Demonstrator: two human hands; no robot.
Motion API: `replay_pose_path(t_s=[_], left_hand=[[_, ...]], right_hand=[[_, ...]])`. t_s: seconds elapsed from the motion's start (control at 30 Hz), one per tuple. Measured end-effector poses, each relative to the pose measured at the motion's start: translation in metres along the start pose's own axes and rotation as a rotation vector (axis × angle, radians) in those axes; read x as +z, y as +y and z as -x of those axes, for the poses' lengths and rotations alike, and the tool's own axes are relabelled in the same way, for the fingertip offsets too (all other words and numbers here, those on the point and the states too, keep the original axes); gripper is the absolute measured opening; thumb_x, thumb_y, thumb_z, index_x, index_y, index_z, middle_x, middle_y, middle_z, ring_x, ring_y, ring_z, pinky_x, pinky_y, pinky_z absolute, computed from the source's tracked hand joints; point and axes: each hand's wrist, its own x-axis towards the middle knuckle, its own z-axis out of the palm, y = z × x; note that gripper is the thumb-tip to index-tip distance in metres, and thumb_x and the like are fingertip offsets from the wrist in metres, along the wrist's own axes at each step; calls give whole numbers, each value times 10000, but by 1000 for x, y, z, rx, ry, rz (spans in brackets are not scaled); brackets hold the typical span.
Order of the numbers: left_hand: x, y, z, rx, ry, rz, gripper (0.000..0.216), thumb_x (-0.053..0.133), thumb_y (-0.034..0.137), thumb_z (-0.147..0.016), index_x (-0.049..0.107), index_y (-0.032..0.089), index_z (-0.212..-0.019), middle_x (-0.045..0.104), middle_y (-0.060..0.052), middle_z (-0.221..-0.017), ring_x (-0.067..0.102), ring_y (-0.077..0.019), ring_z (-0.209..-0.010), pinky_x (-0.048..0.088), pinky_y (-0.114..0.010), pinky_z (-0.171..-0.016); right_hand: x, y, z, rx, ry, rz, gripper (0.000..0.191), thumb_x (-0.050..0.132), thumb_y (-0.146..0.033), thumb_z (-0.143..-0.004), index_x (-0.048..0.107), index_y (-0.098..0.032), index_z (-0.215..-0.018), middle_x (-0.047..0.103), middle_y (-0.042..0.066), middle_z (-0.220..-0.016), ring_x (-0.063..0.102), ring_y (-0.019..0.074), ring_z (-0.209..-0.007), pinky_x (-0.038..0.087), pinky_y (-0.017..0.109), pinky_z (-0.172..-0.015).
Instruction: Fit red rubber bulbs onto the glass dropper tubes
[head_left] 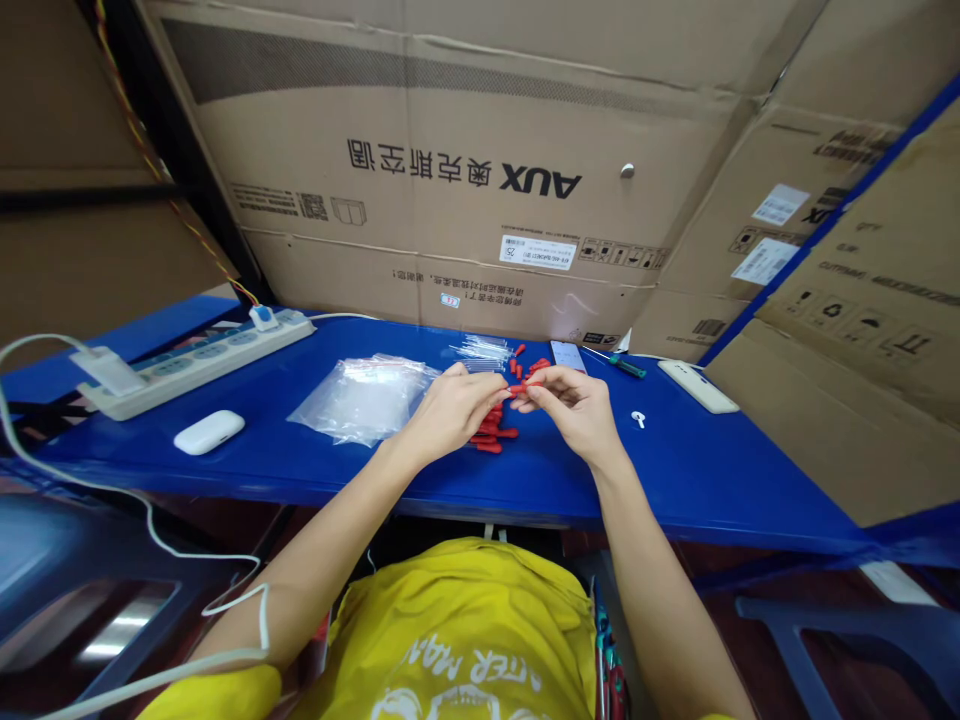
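Note:
Above the middle of the blue table, my left hand (454, 412) and my right hand (576, 408) meet fingertip to fingertip. Between them shows a small red rubber bulb (523, 388), pinched by the right thumb and fingers. My left fingers are closed at the bulb's left end; what they grip is hidden. More red bulbs (489, 447) lie in a loose pile beneath the hands, with a few others behind. Just beyond my left hand is a bunch of thin clear tubes (484, 350). Clear plastic bags (360, 402) lie flat to the left of that hand.
A power strip (202, 358) and a white earbud case (209, 432) lie on the left. To the right are a screwdriver (628, 367), a single earbud (637, 419) and a white flat device (697, 387). Cardboard (450, 100) walls the back. A white cable crosses my left arm.

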Motion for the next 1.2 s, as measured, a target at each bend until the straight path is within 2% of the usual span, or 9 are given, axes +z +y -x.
replay_pose_path(t_s=[0.2,0.37,0.47,0.57,0.67,0.8,0.93,1.03,1.2], left_hand=[[-5,-3,-2,-68,-30,-36,400,350,374,-1164,661,198,-988,768,-52,-926,685,-197,-819,378,-333,-776],[-14,-36,-4,-216,-41,-134,314,477,352,-1108,751,222,-1027,805,-78,-990,729,-231,-868,438,-310,-717],[-16,-57,-18,-247,-88,-220,230,561,294,-1040,787,257,-1036,821,-64,-938,731,-243,-805,450,-302,-666],[-13,-70,-43,-307,-203,-269,200,625,253,-969,812,271,-1037,815,-61,-881,738,-258,-808,486,-311,-683],[-6,-78,-64,-383,-315,-251,211,640,217,-935,818,268,-1037,833,-73,-971,757,-289,-923,524,-346,-751],[5,-88,-71,-412,-354,-254,202,651,222,-934,829,261,-1020,834,-90,-1012,762,-282,-952,551,-350,-807],[12,-97,-65,-404,-409,-270,215,667,232,-921,845,276,-1033,839,-73,-1016,767,-266,-971,560,-321,-835],[15,-99,-61,-407,-451,-279,263,645,216,-906,859,276,-1045,843,-70,-1041,771,-264,-996,564,-308,-849],[17,-98,-60,-408,-479,-267,267,644,203,-895,871,278,-1013,847,-64,-1048,778,-276,-1015,569,-307,-867]], right_hand=[[-5,8,-3,5,-8,46,373,844,-543,-873,726,-223,-1025,798,28,-846,799,201,-744,696,359,-745],[-21,19,-10,59,118,213,344,757,-475,-918,711,-223,-1147,775,18,-865,733,162,-636,587,285,-579],[-45,17,-9,85,201,408,295,702,-447,-927,738,-211,-1101,777,28,-850,706,171,-590,561,312,-594],[-82,10,-4,147,255,797,208,686,-391,-926,786,-221,-991,806,53,-853,728,209,-676,555,350,-702],[-121,5,3,336,329,1079,129,720,-342,-897,792,-236,-907,824,71,-872,759,255,-813,538,366,-755],[-152,8,11,568,354,1231,189,782,-418,-881,787,-229,-899,803,82,-792,763,290,-809,526,378,-723],[-154,19,15,653,273,1265,211,845,-404,-830,832,-242,-966,827,122,-942,771,349,-958,546,412,-794],[-149,25,14,658,216,1264,84,805,-305,-856,838,-244,-903,829,125,-970,767,347,-1006,543,407,-827],[-142,7,14,571,283,1073,43,775,-206,-826,804,-207,-794,789,92,-779,734,257,-757,549,367,-745]])
